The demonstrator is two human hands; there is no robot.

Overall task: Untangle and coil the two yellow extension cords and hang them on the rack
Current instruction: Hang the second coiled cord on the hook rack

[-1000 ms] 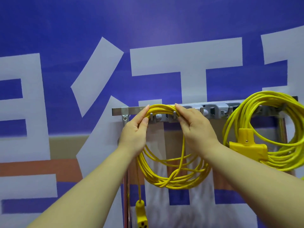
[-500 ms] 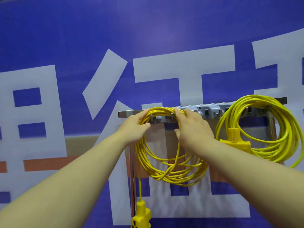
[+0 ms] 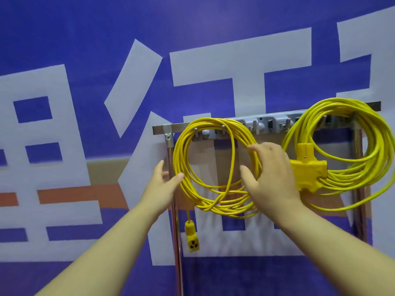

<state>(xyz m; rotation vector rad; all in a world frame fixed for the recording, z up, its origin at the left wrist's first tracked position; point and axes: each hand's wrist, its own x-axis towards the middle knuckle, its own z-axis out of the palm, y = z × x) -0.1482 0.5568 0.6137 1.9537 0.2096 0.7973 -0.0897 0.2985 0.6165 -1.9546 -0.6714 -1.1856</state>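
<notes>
1. The rack (image 3: 159, 129) is a metal bar fixed across a blue banner (image 3: 85, 39) printed with big white characters. A row of grey hooks (image 3: 263, 124) runs along the bar, and a thin upright post (image 3: 176, 242) drops from its left end.
2. The left yellow cord coil (image 3: 222, 207) hangs from the hooks at the left part of the bar, its loops falling in a loose oval. One strand runs down the middle of the oval.
3. The coil's single socket end (image 3: 192, 238) dangles below it on a short length of cord, just beside the post.
4. The right yellow cord coil (image 3: 342, 182) hangs from the hooks at the right part of the bar. It is larger and looser, and one loop sags lower than the others.
5. A yellow three-way socket block (image 3: 307, 167) lies across the lower left of that coil, just beside the back of the right hand.
6. The left hand (image 3: 162, 184) is at the left edge of the left coil with its fingers released and nearly straight. The thumb tip touches the strands and grasps nothing.
7. The right hand (image 3: 275, 178) lies over the right side of the same coil with its fingers spread and relaxed. They are laid against the strands, not curled round them.
</notes>
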